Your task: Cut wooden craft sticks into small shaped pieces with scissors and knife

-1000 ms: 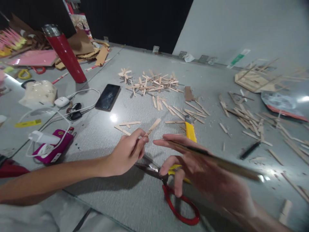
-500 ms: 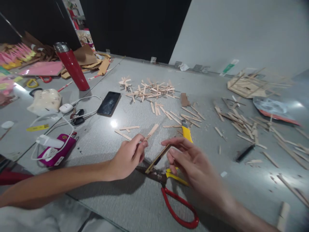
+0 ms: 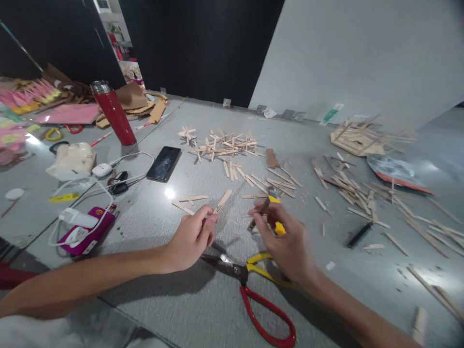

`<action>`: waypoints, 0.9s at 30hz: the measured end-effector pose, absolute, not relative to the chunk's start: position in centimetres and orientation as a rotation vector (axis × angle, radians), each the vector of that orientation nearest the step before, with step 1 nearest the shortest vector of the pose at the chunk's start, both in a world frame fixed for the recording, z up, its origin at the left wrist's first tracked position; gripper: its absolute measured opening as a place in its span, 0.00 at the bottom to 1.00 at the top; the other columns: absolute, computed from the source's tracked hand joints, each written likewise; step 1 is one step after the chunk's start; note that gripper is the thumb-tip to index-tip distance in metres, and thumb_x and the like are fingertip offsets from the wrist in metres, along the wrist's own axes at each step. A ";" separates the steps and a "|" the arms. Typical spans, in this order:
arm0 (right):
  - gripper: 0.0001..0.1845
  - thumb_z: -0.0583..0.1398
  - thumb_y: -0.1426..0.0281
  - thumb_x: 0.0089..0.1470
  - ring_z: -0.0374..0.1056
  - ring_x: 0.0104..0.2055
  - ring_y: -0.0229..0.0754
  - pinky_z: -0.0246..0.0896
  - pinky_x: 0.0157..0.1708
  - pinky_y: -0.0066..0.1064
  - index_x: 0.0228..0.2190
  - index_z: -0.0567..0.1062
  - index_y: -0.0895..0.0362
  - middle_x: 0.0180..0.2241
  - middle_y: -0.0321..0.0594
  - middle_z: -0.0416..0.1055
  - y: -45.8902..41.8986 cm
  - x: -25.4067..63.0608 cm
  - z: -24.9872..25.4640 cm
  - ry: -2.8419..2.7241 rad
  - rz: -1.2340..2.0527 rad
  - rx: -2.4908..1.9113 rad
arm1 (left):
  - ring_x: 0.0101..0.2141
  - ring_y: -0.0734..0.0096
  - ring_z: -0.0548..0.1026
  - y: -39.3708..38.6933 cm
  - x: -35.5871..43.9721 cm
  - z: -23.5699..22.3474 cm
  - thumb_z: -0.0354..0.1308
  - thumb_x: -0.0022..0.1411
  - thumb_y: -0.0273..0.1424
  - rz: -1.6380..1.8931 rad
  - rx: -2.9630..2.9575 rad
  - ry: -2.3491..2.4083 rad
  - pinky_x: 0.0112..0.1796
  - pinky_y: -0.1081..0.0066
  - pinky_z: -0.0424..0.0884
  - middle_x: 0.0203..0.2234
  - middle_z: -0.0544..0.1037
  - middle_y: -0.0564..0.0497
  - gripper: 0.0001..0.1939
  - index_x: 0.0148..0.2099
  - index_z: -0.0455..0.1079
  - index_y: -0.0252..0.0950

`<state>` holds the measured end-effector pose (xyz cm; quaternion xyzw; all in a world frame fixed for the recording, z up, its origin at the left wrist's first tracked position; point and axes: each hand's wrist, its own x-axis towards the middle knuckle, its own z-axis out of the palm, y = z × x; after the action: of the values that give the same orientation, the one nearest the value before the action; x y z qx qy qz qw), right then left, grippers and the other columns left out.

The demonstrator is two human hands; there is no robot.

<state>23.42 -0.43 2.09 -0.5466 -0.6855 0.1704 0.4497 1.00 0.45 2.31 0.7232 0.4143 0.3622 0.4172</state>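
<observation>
My left hand (image 3: 192, 237) pinches a flat wooden craft stick (image 3: 222, 200) by its near end; the stick points away over the grey table (image 3: 203, 299). My right hand (image 3: 286, 241) is closed round a thin dark rod-like tool (image 3: 258, 215), its tip pointing down toward the table just right of the stick. Scissors (image 3: 250, 285) with a red and a yellow handle lie on the table under and between both hands. A yellow utility knife (image 3: 278, 227) is partly hidden behind my right hand.
Piles of craft sticks (image 3: 224, 142) and offcuts (image 3: 348, 186) spread across the table's far half. A black phone (image 3: 164, 163), red flask (image 3: 114, 113), magenta power bank (image 3: 87, 229) with cables lie left. A stick model (image 3: 357, 137) stands far right. A black pen (image 3: 359, 234) lies right.
My right hand has drawn the dark rod in from the right and turned it, tip now down beside the stick. My left hand has held still. The camera has tilted up a little.
</observation>
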 end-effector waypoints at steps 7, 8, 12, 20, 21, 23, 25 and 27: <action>0.10 0.55 0.70 0.66 0.65 0.17 0.36 0.58 0.18 0.27 0.45 0.75 0.54 0.20 0.30 0.71 -1.5 23.2 2.8 -1.937 0.438 -1.298 | 0.18 0.76 0.67 0.3 0.9 2.1 0.42 0.77 0.36 0.911 1.848 1.067 0.26 0.76 0.65 0.17 0.69 0.59 0.14 0.37 0.62 0.38; 0.12 0.54 0.71 0.67 0.64 0.16 0.36 0.57 0.17 0.27 0.49 0.74 0.54 0.20 0.30 0.71 -2.0 23.2 3.4 -1.977 0.430 -1.284 | 0.18 0.76 0.67 0.2 0.9 2.1 0.43 0.77 0.36 0.913 1.860 1.074 0.25 0.76 0.64 0.17 0.69 0.59 0.14 0.38 0.63 0.38; 0.21 0.55 0.75 0.68 0.67 0.17 0.35 0.61 0.20 0.28 0.60 0.71 0.50 0.29 0.35 0.80 -4.0 23.0 4.9 -2.060 0.210 -1.204 | 0.18 0.77 0.67 -0.1 0.7 2.2 0.44 0.77 0.33 0.956 1.929 1.070 0.25 0.77 0.64 0.18 0.68 0.59 0.14 0.41 0.68 0.36; 0.35 0.53 0.79 0.68 0.69 0.21 0.39 0.61 0.21 0.32 0.72 0.54 0.55 0.25 0.33 0.73 -4.9 23.6 5.0 -2.346 -0.007 -1.034 | 0.17 0.79 0.65 -0.5 0.5 2.6 0.43 0.77 0.33 0.950 1.971 1.026 0.24 0.78 0.62 0.18 0.65 0.59 0.15 0.41 0.69 0.35; 0.34 0.53 0.79 0.69 0.68 0.20 0.39 0.59 0.20 0.32 0.72 0.54 0.56 0.24 0.33 0.72 -4.9 23.6 5.0 -2.368 -0.030 -1.035 | 0.17 0.79 0.65 -0.5 0.5 2.6 0.43 0.77 0.32 0.947 1.982 1.017 0.24 0.78 0.62 0.18 0.65 0.59 0.15 0.41 0.69 0.36; 0.33 0.52 0.79 0.70 0.65 0.18 0.38 0.56 0.19 0.32 0.72 0.53 0.58 0.22 0.31 0.68 -5.0 23.6 5.1 -2.406 -0.102 -1.035 | 0.17 0.79 0.65 -0.6 0.5 2.6 0.43 0.77 0.32 0.942 2.004 1.008 0.23 0.78 0.62 0.18 0.66 0.59 0.14 0.41 0.68 0.36; 0.33 0.50 0.79 0.70 0.63 0.18 0.39 0.55 0.18 0.33 0.73 0.51 0.60 0.21 0.31 0.66 -5.2 23.5 5.4 -2.447 -0.186 -1.045 | 0.16 0.80 0.65 -0.6 0.4 2.5 0.44 0.77 0.30 0.937 2.032 1.006 0.23 0.78 0.62 0.18 0.66 0.59 0.13 0.40 0.67 0.36; 0.34 0.48 0.80 0.70 0.63 0.18 0.40 0.56 0.17 0.33 0.73 0.48 0.62 0.21 0.33 0.67 -5.4 23.2 5.9 -2.490 -0.274 -1.053 | 0.16 0.79 0.64 -0.6 0.4 2.3 0.43 0.76 0.29 0.934 2.093 0.996 0.22 0.78 0.61 0.18 0.66 0.60 0.12 0.40 0.66 0.37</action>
<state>23.16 -5.42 5.92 -0.3789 -0.8958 -0.0987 0.2105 0.36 -0.58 2.34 0.7948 0.3780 0.3545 0.3157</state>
